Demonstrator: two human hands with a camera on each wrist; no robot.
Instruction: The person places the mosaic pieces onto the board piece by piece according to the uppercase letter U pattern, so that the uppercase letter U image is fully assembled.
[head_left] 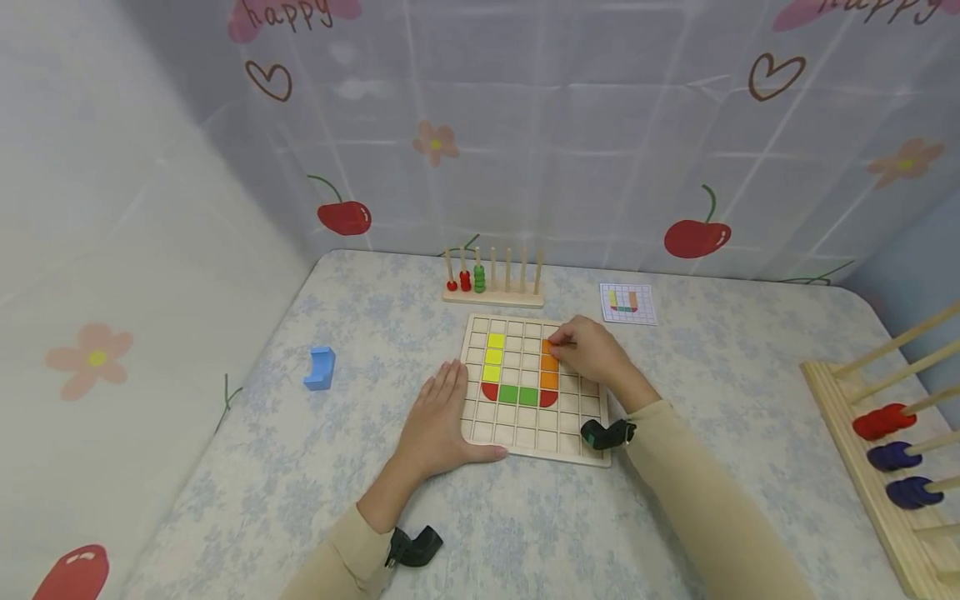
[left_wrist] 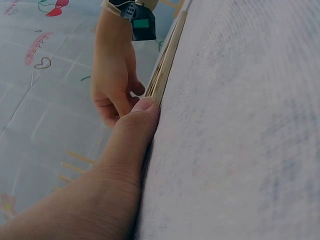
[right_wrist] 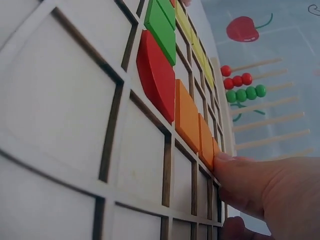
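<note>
A wooden grid board [head_left: 525, 439] lies on the table with coloured tiles in its cells. Several yellow tiles [head_left: 492, 357] form a left column. Green tiles [head_left: 517, 396] run along the bottom, with a rounded red tile [head_left: 549, 399] at either end. Orange tiles [head_left: 550, 380] stand in a right column. My right hand [head_left: 592, 348] pinches the topmost orange tile [right_wrist: 216, 147] at its cell; the fingers partly cover it. My left hand [head_left: 435, 421] rests against the board's left edge, fingers straight, its thumb [left_wrist: 137, 120] along the near edge.
Behind the board stands a small peg rack [head_left: 495, 297] with red and green beads. A printed pattern card [head_left: 628, 303] lies at the back right. A blue curved block [head_left: 321, 368] sits at left. A larger peg rack [head_left: 862, 467] with beads stands far right.
</note>
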